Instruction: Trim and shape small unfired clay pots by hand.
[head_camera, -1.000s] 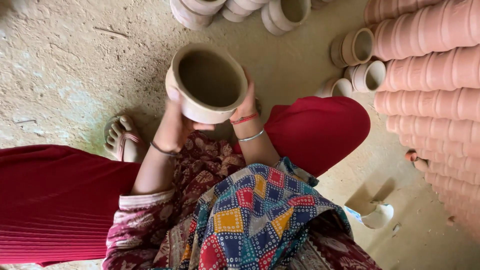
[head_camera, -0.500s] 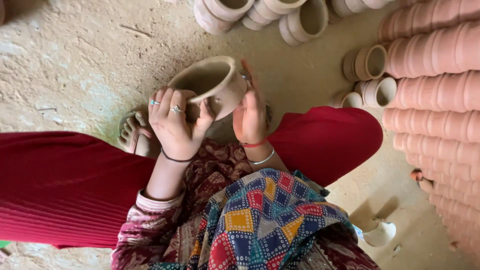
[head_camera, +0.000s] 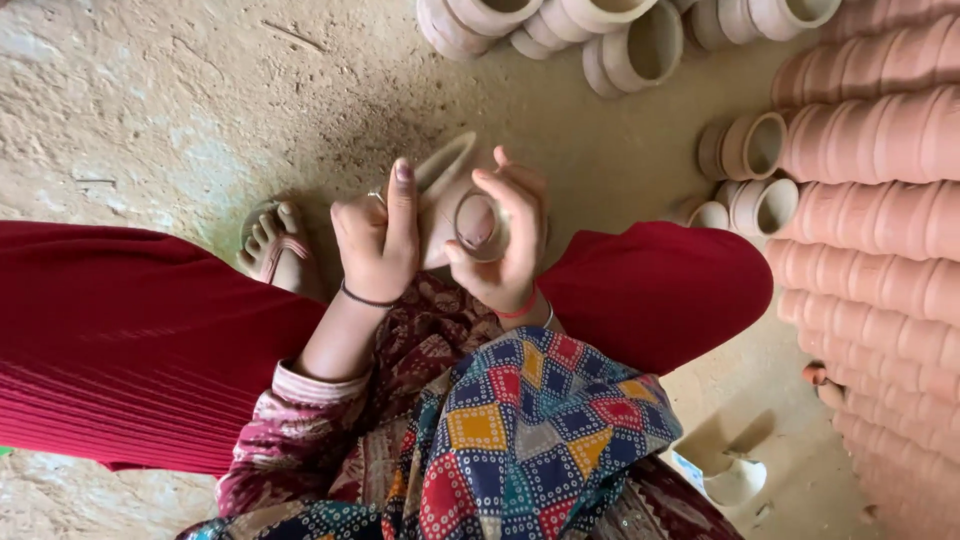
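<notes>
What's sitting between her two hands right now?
In the head view, a small clay pot sits between the left hand and the right hand, gripped by both, its base turned toward the camera.

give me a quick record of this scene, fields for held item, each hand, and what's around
held item: small clay pot, tipped on its side, base toward the camera
left hand: left hand grips the pot's side, fingers upright against it
right hand: right hand curls around the pot's base
right side: stacked rows of terracotta pots
top: loose pots lying on their sides
ground: dusty earth floor
lower right: small white bowl
</notes>
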